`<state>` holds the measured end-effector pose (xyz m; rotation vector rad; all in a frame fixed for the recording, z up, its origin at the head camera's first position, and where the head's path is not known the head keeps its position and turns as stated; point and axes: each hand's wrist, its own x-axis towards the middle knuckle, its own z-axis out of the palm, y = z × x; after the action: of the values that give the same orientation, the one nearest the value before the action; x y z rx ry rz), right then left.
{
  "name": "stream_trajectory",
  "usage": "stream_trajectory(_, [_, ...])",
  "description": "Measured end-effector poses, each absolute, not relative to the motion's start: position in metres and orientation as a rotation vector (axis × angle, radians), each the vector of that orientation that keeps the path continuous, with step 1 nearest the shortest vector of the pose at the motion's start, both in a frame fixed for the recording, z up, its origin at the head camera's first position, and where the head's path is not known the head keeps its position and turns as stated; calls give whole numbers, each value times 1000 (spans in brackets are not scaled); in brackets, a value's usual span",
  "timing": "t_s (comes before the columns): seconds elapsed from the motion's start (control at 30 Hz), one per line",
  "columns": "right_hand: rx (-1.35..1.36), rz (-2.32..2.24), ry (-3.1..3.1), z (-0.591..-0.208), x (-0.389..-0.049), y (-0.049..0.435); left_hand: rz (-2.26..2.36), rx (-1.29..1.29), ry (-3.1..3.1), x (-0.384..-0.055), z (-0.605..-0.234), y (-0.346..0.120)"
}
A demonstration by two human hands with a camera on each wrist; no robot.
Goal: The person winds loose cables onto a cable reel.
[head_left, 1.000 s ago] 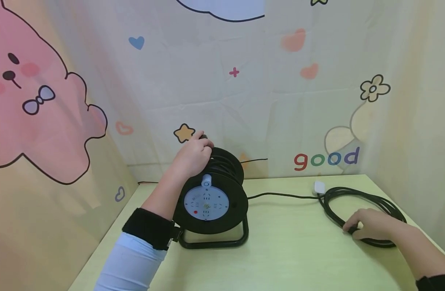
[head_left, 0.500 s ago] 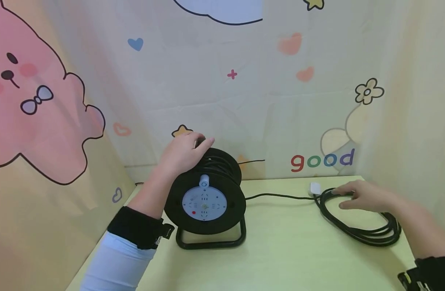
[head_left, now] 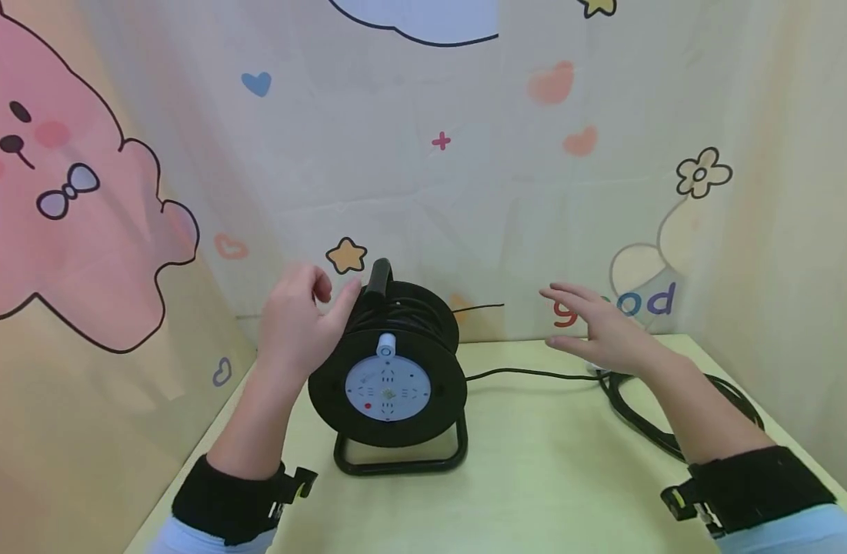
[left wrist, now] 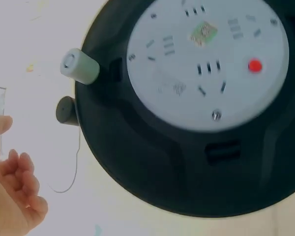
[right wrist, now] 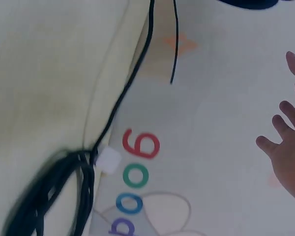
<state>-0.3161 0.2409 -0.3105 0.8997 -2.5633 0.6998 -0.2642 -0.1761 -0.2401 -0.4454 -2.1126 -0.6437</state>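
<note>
A black cable reel (head_left: 388,385) with a pale socket face stands upright on its tube frame in the head view. My left hand (head_left: 295,319) is just left of the reel's top handle (head_left: 379,281), fingers loosely bent and holding nothing. In the left wrist view, the reel's socket panel (left wrist: 187,93) and a light-coloured knob (left wrist: 80,66) show close up beside that hand. My right hand (head_left: 603,327) hovers above the table to the right of the reel, fingers spread, nothing in it. Behind its forearm lies a coil of black cable (head_left: 631,415), partly hidden.
A single cable run (head_left: 527,372) links the reel to the coil. The white plug (right wrist: 108,160) sits by the coil in the right wrist view. A printed curtain (head_left: 395,154) closes off the back of the pale table (head_left: 534,477).
My right hand has let go of the cable coil, risen and moved left over the table. My left hand has come off the reel's handle and moved left.
</note>
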Motion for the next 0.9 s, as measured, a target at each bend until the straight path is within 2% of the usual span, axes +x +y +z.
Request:
stream_trajectory(0.23, [914, 743, -2596, -338, -343, 194, -627, -485, -2177, -254, -273, -174])
stream_trajectory(0.47, [846, 776, -2696, -388, -365, 153, -711, -312, -2404, -258, -303, -154])
stream_trajectory(0.67, [847, 738, -2773, -421, -380, 131, -875, -269, -2402, -258, -312, -141])
stream_trajectory(0.9, [750, 514, -2940, -436, -383, 110, -996, -261, -2298, -263, -320, -133])
